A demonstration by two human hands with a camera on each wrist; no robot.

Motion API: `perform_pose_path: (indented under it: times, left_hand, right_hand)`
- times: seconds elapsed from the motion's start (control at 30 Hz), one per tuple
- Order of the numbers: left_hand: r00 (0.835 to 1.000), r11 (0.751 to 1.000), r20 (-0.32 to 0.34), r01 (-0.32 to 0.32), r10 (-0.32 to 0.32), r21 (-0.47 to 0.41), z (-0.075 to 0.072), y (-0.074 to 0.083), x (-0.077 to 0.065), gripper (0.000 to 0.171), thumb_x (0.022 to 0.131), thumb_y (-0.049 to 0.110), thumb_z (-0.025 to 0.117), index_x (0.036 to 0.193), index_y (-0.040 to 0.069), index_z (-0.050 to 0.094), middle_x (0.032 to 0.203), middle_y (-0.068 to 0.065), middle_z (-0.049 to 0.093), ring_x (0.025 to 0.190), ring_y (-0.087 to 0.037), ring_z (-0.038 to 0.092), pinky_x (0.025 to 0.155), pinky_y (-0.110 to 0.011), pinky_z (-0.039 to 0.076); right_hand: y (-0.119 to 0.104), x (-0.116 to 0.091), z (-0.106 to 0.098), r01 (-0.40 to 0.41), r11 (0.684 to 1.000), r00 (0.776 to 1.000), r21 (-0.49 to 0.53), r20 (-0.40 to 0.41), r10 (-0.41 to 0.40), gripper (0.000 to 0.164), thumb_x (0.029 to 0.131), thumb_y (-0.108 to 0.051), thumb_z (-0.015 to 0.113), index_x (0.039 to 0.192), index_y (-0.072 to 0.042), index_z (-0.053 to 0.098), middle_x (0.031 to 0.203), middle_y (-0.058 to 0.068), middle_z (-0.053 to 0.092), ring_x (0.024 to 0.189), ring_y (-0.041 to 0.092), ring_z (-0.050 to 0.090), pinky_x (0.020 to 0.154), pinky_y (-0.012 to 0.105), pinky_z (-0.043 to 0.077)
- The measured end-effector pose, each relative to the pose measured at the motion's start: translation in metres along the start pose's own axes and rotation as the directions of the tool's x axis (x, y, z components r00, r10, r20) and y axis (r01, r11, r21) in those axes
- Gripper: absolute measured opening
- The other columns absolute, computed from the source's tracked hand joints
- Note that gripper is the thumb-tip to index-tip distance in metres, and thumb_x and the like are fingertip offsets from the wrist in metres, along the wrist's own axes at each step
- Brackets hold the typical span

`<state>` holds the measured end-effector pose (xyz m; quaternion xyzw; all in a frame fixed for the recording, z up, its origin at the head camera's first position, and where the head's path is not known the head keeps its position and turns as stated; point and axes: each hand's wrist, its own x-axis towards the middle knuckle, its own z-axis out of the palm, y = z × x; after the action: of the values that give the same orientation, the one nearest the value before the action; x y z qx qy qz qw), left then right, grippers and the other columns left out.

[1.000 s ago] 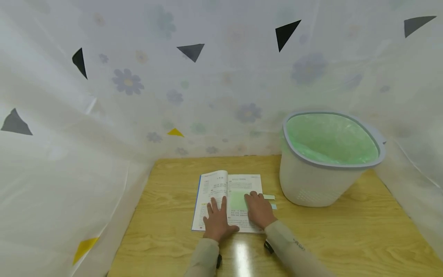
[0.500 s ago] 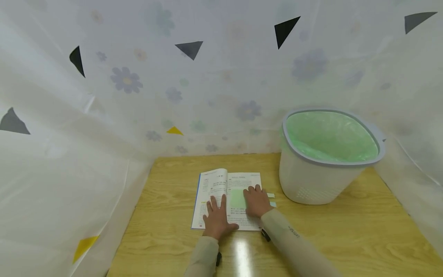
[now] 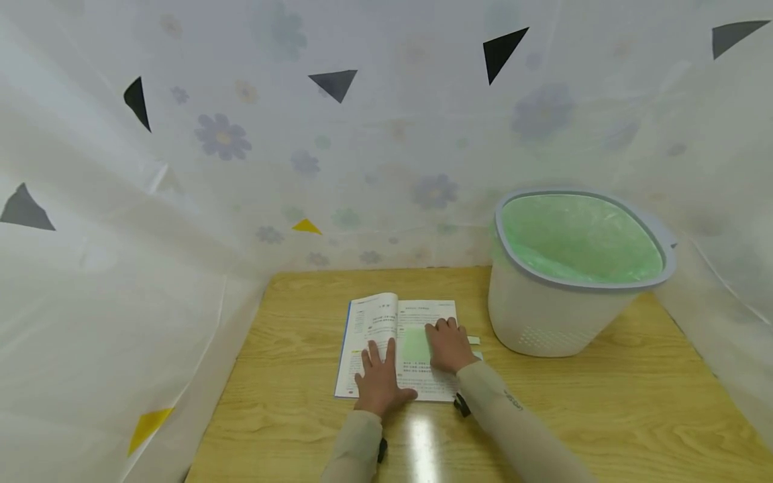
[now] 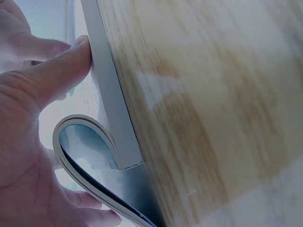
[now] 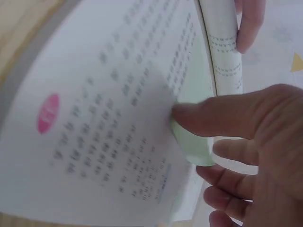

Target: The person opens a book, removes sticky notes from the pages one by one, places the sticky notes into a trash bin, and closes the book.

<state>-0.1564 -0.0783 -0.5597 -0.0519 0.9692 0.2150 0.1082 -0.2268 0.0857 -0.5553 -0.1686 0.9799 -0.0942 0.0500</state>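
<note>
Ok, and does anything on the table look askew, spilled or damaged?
I see nothing spilled or damaged. Only the open book looks slightly off: its left-hand pages curl up near the spine instead of lying flat, under the left hand.

The print in the open white-paged paper book [image 3: 423,318] is too small to read in the head view. There, the right hand [image 3: 449,345] hides one edge of the square pale-green paper note [image 3: 415,345]; nearer than the book, both beige cloth sleeves [image 3: 513,426] are cut off.

Showed matt paper on book [image 3: 386,325] and note [image 3: 415,345], glossy wood grain on table [image 3: 272,376], smooth plastic on bin [image 3: 525,314] near far right corner.
</note>
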Motion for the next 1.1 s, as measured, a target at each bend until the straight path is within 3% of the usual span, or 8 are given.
perform_pose_path:
  times: [0.17, 0.37, 0.53, 0.9, 1.1]
  left_hand:
    - [1.0, 1.0, 0.003, -0.002, 0.002, 0.002, 0.0, 0.001, -0.001, 0.118, 0.065, 0.049, 0.09, 0.158, 0.019, 0.025, 0.164, -0.027, 0.011, 0.15, -0.051, 0.018, 0.105, -0.075, 0.032]
    - [1.0, 1.0, -0.002, -0.007, 0.007, -0.005, 0.001, 0.001, -0.003, 0.118, 0.064, 0.049, 0.09, 0.158, 0.019, 0.026, 0.164, -0.027, 0.012, 0.15, -0.051, 0.018, 0.105, -0.075, 0.032]
    - [1.0, 1.0, -0.011, -0.015, 0.015, -0.013, -0.001, 0.001, -0.004, 0.118, 0.064, 0.048, 0.09, 0.158, 0.019, 0.025, 0.164, -0.027, 0.012, 0.15, -0.051, 0.018, 0.105, -0.076, 0.031]
    - [1.0, 1.0, -0.011, -0.027, 0.026, -0.014, -0.005, 0.002, -0.008, 0.116, 0.065, 0.046, 0.09, 0.158, 0.017, 0.026, 0.164, -0.029, 0.013, 0.149, -0.053, 0.018, 0.104, -0.076, 0.032]
    - [1.0, 1.0, -0.004, -0.021, 0.021, -0.012, -0.007, 0.003, -0.008, 0.116, 0.066, 0.047, 0.09, 0.158, 0.017, 0.025, 0.164, -0.028, 0.012, 0.149, -0.052, 0.018, 0.105, -0.076, 0.031]
  right_hand:
    - [-0.001, -0.001, 0.001, -0.064, 0.992, 0.988, 0.111, -0.132, 0.079, 0.039, 0.086, -0.011, 0.066, 0.125, -0.007, 0.065, 0.113, 0.014, 0.069, 0.1, 0.033, 0.058, 0.082, 0.05, 0.05]
    - [-0.003, -0.002, -0.005, -0.118, 0.949, 0.957, 0.293, -0.22, 0.187, 0.028, 0.087, -0.008, 0.064, 0.115, -0.008, 0.072, 0.102, 0.011, 0.076, 0.087, 0.028, 0.067, 0.065, 0.041, 0.053]
    - [-0.001, -0.003, -0.008, -0.117, 0.935, 0.956, 0.335, -0.216, 0.197, 0.027, 0.087, -0.008, 0.064, 0.113, -0.008, 0.072, 0.088, 0.008, 0.074, 0.069, 0.016, 0.056, 0.057, 0.031, 0.047]
    - [0.001, -0.008, -0.005, -0.169, 0.905, 0.956, 0.39, -0.157, 0.246, 0.029, 0.089, -0.01, 0.063, 0.117, -0.008, 0.07, 0.09, 0.008, 0.071, 0.071, 0.016, 0.055, 0.059, 0.029, 0.044]
    - [0.003, -0.015, -0.015, -0.117, 0.896, 0.941, 0.428, -0.241, 0.238, 0.027, 0.092, -0.013, 0.063, 0.117, -0.009, 0.071, 0.089, 0.007, 0.069, 0.073, 0.017, 0.058, 0.063, 0.033, 0.047]
